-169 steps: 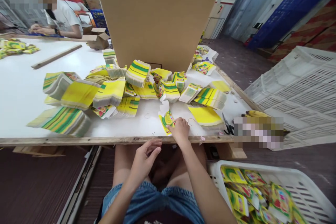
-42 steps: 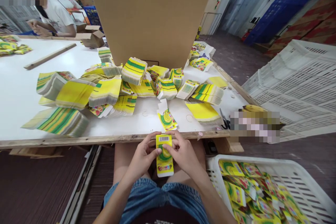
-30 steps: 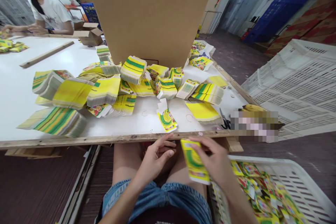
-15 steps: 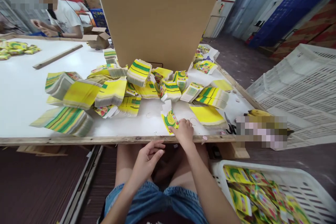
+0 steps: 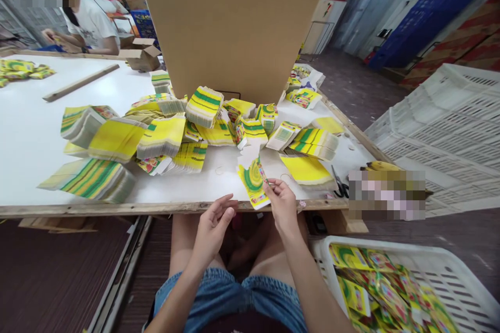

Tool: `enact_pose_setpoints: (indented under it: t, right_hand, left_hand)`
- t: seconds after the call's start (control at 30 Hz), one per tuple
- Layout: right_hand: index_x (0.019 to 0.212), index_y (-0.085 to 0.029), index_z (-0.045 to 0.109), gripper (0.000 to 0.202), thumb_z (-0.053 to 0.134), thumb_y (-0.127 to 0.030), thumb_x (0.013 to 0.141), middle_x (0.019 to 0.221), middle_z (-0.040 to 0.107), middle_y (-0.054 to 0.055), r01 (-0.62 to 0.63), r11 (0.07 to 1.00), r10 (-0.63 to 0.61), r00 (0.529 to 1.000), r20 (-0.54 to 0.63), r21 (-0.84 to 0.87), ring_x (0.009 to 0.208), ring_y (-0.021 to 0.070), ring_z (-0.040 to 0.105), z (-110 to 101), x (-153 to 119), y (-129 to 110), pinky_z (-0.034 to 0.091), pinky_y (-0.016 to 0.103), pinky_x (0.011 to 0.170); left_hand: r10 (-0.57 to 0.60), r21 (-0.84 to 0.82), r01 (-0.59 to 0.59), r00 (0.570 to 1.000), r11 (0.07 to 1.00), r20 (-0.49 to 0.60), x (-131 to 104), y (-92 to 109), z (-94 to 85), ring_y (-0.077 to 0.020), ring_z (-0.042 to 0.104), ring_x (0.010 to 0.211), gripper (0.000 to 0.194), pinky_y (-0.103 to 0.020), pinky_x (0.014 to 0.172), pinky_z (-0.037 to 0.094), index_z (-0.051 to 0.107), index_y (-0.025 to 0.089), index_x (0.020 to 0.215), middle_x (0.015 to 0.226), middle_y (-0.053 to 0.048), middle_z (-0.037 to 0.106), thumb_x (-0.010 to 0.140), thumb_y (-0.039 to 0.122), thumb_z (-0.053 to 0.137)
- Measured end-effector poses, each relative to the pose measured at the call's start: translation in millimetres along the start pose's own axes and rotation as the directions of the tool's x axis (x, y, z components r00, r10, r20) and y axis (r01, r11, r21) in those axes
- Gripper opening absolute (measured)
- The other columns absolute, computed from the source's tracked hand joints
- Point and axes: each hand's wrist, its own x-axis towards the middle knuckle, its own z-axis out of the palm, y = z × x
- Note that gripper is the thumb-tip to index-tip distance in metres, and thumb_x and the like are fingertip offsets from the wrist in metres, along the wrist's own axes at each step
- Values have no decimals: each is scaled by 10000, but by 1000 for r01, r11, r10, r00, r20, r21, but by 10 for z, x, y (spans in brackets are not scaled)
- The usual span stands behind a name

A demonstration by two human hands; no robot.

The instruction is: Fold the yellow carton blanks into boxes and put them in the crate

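Note:
A flat yellow and green printed carton (image 5: 252, 179) is pinched along its right side by my right hand (image 5: 283, 203), close to the table's front edge. Its white flaps point away from me. My left hand (image 5: 214, 223) hovers at the table edge, left of the carton and apart from it, with fingers loosely spread and nothing in them. Beyond the carton lie stacks of similar flat cartons, among them a yellow stack (image 5: 162, 135) to the left and a striped stack (image 5: 314, 143) to the right.
A tall brown cardboard box (image 5: 238, 26) stands behind the stacks. Scissors (image 5: 340, 184) lie at the table's right edge near bananas (image 5: 385, 166). A white basket (image 5: 332, 242) at lower right holds many yellow cartons. A wooden strip (image 5: 80, 83) lies far left; a person sits beyond the table.
My right hand has lifted the carton off the table and drawn it slightly toward me. My left hand has moved a little left and up, its fingers spreading.

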Motion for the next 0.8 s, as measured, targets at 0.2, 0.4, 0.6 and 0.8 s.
enact_pose_setpoints:
  t: [0.2, 0.4, 0.6, 0.8]
  right_hand:
    - [875, -187, 565, 329, 608, -506, 811, 686, 703, 51, -105, 978, 66, 975, 211, 182, 560, 191, 641, 145, -704, -16, 517, 318, 535]
    - [803, -207, 660, 134, 617, -323, 855, 848, 703, 71, 230, 953, -216, 972, 94, -195, 840, 237, 634, -97, -741, -220, 517, 384, 781]
    - [1229, -269, 593, 400, 602, -156, 846, 1260, 635, 61, 561, 782, -466, 816, 343, -271, 1197, 254, 537, -203, -619, -387, 401, 464, 1049]
    - [1290, -284, 565, 422, 574, -186, 879, 1322, 603, 64, 593, 753, -486, 794, 366, -285, 1244, 264, 515, -235, -661, -351, 383, 487, 1068]
  left_hand:
    - [-132, -387, 166, 985, 907, 111, 24, -9, 89, -277, 654, 1084, 460, -378, 942, 515, 649, 173, 1155, 1131, -101, 721, 792, 452, 694]
    - [-251, -427, 308, 950, 850, 186, -38, 105, 101, -283, 709, 930, 396, -374, 842, 557, 695, 141, 994, 937, -98, 765, 749, 449, 731]
    - [-280, -371, 361, 925, 855, 256, -106, 154, 75, -271, 723, 815, 335, -332, 713, 569, 712, 131, 865, 840, -95, 766, 701, 416, 778]
    - [-289, -334, 390, 905, 858, 313, -126, 178, 11, -265, 721, 786, 345, -317, 687, 552, 730, 128, 888, 835, -100, 770, 714, 425, 760]
